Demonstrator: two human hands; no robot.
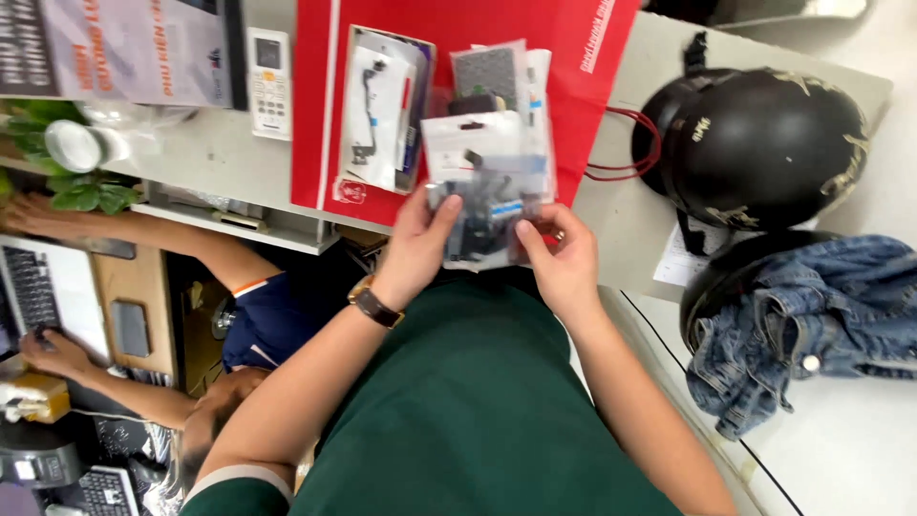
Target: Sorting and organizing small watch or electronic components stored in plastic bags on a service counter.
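Two helmets (764,143) right of red bag (458,57); denim jacket (812,315) beside.

Dark green shirt (468,411), brown-strapped wristwatch (373,304) on left wrist, forearms bare.

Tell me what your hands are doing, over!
Left hand and right hand both grip clear packets. Red bag lies behind them. Nothing blocks them.
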